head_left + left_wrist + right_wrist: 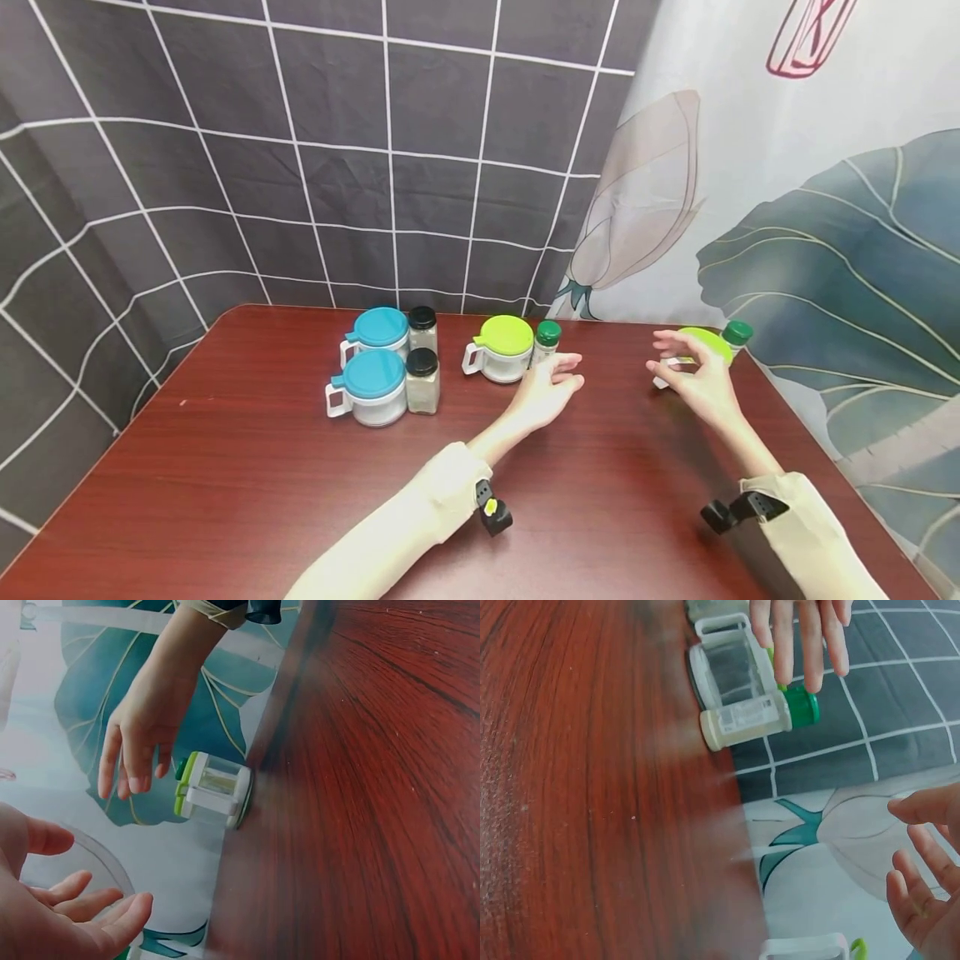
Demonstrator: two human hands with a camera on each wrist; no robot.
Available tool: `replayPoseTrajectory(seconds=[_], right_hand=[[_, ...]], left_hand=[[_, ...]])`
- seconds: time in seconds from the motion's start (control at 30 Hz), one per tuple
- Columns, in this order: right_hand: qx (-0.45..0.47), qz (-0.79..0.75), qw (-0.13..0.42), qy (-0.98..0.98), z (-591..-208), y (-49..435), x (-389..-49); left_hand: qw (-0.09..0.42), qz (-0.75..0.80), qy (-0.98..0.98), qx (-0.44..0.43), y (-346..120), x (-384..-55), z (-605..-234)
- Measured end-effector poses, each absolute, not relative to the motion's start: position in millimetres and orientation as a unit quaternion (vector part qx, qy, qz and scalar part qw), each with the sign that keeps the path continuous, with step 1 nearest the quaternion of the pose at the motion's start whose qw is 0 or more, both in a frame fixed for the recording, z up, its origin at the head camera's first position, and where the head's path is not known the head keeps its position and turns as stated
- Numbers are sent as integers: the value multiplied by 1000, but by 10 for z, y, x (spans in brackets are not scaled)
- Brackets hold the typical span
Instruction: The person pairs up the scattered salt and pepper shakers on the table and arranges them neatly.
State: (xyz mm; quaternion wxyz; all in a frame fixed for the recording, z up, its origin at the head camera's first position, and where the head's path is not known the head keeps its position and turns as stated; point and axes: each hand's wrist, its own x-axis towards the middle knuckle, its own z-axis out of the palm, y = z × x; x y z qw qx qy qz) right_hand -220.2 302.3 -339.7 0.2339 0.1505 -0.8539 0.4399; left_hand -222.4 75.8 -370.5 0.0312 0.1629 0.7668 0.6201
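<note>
My left hand hovers with loosely bent fingers and an empty palm, just in front of a small green-capped shaker bottle. Beside that bottle stands a seasoning pot with a lime-green lid and a white handle. In the right wrist view the bottle shows a white label and pale contents. My right hand, fingers apart and holding nothing, overlaps a second lime-lidded pot at the far right. Another green-capped bottle stands behind it, mostly hidden. The left wrist view shows this pot below the fingertips.
Two white-handled pots with blue lids stand to the left, one behind the other. Next to them are two black-capped glass shakers. The reddish-brown table backs onto a dark grid-patterned cloth and a leaf-printed curtain.
</note>
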Motion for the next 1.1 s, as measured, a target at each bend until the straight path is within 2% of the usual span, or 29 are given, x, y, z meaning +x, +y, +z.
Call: replayPoseTrajectory(seconds=[0.43, 0.77, 1.1], right_hand=[[125, 434, 257, -854, -3439, 3146, -2273], [100, 420, 278, -858, -3640, 3435, -2437], [84, 436, 302, -844, -3501, 3445, -2291]], left_hand=[[20, 639, 754, 150, 959, -2224, -3799], [28, 632, 763, 132, 1051, -2242, -3864], [29, 605, 787, 122, 1242, -2344, -3912]])
